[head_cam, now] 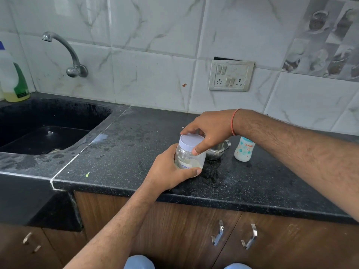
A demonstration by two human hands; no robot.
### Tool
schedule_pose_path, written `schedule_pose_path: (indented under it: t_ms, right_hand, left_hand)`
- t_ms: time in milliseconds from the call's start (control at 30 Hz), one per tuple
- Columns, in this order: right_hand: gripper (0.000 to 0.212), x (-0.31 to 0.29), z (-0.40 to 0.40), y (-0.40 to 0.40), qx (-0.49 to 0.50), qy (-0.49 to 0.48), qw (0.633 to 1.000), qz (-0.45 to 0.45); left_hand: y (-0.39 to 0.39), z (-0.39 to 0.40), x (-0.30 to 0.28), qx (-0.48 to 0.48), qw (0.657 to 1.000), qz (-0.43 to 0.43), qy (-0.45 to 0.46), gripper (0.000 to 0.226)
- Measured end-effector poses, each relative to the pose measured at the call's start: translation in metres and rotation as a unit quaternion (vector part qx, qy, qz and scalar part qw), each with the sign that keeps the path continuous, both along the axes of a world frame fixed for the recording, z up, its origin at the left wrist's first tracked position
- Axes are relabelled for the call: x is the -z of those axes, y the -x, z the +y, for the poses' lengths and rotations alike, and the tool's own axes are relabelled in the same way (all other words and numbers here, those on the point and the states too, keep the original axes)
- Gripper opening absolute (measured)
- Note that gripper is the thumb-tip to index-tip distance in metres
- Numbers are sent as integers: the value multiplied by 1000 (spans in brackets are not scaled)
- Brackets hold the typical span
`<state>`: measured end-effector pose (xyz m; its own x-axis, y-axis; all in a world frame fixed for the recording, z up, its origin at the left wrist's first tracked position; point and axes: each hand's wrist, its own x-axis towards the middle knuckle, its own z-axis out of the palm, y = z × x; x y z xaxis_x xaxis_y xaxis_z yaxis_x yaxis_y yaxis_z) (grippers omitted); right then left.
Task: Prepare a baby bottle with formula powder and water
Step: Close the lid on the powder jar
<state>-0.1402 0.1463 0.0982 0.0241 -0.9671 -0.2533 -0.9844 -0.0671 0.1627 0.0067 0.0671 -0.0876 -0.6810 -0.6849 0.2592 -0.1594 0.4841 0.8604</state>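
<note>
A clear plastic formula jar (189, 157) with a little pale powder at its bottom is held just above the black counter (136, 152), tilted slightly. My left hand (171, 171) wraps around the jar's body. My right hand (209, 129) grips its white lid (191, 141) from above. Behind the jar stands a small steel cup (217, 151), partly hidden by my right hand. To its right a white baby bottle (244, 149) with blue and orange print stands upright without a teat.
A black sink (38, 133) lies to the left under a wall tap (66, 53). A detergent bottle (14, 80) stands at the far left. A switch and socket plate (231, 75) is on the tiled wall. Wooden cabinet doors with metal handles (218, 234) are below the counter's front edge.
</note>
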Motion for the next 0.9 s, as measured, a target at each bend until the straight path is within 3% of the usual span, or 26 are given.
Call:
schedule_pose_path:
  t_ms: [367,500,567,633,767,833,900]
  right_hand:
    - [60,14,-3,10,-2,53,998,-22]
    - [75,23,11,13,26,77,996,-29]
    - [80,38,24,19,49,138,989,-34]
    - [72,58,42,25,68,262,956,-116]
    - [36,101,72,48,125,535,800,-242]
    - [36,120,78,56,166,567,760,-272]
    - [44,136,81,60,214,555,745,-302]
  left_hand:
    - [1,-1,4,-3,1000,-5,11,72]
    - [0,1,0,-7,1000,-12,16,72]
    - [1,3,-1,-9,1000,-19,18,75]
    - [0,3,-4,-11,999,-32,21,78]
    - [0,-3,-14,-16,997,-76,30,77]
    - [0,-12,-15,-30,996,-81,31,79]
    - [-1,-22,-15,-43,996,-79,24,80]
